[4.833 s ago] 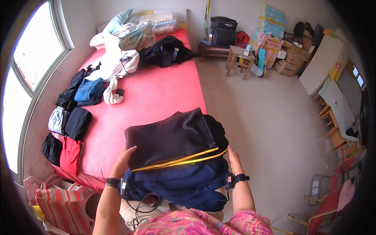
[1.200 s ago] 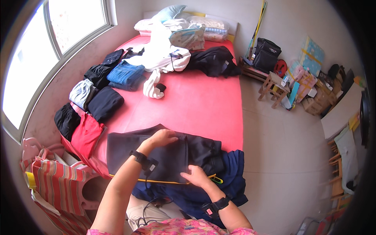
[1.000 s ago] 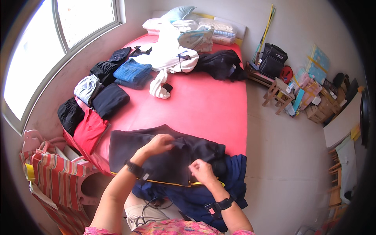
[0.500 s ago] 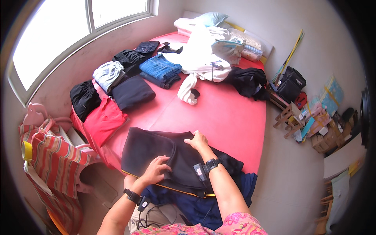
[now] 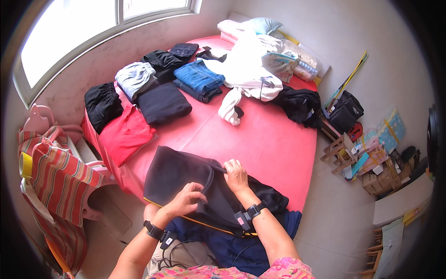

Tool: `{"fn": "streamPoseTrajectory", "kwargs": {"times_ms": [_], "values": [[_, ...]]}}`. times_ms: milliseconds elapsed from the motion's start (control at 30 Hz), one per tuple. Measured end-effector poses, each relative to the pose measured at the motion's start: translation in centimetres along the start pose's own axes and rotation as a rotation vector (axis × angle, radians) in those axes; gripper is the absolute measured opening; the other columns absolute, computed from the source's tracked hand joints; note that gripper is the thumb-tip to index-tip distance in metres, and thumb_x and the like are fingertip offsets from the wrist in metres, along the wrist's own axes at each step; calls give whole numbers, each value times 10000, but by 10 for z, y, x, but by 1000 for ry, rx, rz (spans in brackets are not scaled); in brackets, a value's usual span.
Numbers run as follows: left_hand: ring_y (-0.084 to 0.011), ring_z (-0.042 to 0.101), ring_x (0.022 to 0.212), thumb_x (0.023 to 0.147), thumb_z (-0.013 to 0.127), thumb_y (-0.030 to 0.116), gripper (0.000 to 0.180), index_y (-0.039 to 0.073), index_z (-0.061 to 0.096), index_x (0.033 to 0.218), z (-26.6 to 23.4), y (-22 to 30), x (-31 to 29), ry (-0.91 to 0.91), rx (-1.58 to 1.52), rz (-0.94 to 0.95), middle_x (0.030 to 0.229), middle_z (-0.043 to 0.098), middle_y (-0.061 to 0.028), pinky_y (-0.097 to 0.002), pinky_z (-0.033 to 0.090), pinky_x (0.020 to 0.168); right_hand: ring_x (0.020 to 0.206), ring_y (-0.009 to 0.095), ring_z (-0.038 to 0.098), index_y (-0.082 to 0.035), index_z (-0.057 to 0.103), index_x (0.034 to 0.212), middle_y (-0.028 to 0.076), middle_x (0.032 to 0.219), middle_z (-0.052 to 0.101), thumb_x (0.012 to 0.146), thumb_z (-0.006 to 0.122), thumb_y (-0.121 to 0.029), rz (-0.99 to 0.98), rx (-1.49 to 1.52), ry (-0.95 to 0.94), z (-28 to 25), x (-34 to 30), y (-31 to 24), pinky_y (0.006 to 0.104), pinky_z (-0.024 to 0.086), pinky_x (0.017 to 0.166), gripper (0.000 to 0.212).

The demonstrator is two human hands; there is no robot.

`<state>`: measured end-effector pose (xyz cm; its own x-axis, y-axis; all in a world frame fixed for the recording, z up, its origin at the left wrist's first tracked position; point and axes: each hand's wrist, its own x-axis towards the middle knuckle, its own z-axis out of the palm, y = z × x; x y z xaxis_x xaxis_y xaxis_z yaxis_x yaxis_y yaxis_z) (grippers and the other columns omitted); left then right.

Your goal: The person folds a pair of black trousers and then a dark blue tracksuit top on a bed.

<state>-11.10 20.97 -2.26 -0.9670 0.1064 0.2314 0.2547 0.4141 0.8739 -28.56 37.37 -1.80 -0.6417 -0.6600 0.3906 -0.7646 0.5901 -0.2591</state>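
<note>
A black garment with yellow trim lies partly folded over the near edge of the bed, close to my body. My right hand grips a fold of it near its far edge, the fingers closed over the cloth. On the middle of the garment rests my left hand, its fingers loosely bent and apart with no cloth visibly gripped. Dark navy cloth lies beneath the black garment, over my lap. Both wrists wear black bands with small devices and cables.
The bed's pink sheet carries folded jeans, a red garment, a folded dark garment and a white heap. A striped cloth drapes over a pink chair at left. Boxes and a black bag stand right.
My right hand has drawn the garment's far fold slightly back, and its fingers have closed over the cloth. My left hand stays on the garment. The view has shifted slightly.
</note>
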Motion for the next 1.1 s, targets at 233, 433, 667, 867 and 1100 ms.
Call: {"fn": "streamPoseTrajectory", "kwargs": {"times_ms": [233,433,667,867,1100], "values": [[-250,483,952,573,575,-9,377,116,682,912,-20,52,21,-14,43,107,955,471,-89,-323,412,855,867,277,569,-88,590,862,83,885,570,650,662,-10,-121,125,-115,-1,-26,9,376,485,775,237],[-233,482,864,620,643,-9,299,65,648,909,-29,54,36,37,0,108,884,456,-87,-326,424,781,933,266,561,-77,654,913,83,935,588,687,628,-20,-150,214,-228,6,-35,17,365,472,834,234],[-196,490,899,634,592,-17,292,54,650,911,-12,54,62,-7,-69,146,1089,489,-89,-304,421,796,1015,282,556,-72,650,1074,112,1020,601,800,590,-104,-32,493,-438,9,-38,35,348,442,916,283],[-186,523,806,761,620,36,229,29,585,988,19,33,88,-102,-87,3,1022,530,-70,-283,454,735,919,184,595,-30,629,1073,72,976,630,887,509,-157,344,1205,-531,24,-48,61,296,474,832,255],[-203,546,735,766,642,71,232,29,579,985,65,-5,124,-47,89,53,925,495,-106,-309,471,673,859,128,606,-60,594,1088,47,960,636,948,451,-302,1016,1818,-502,-14,-56,63,263,492,745,314]]}}
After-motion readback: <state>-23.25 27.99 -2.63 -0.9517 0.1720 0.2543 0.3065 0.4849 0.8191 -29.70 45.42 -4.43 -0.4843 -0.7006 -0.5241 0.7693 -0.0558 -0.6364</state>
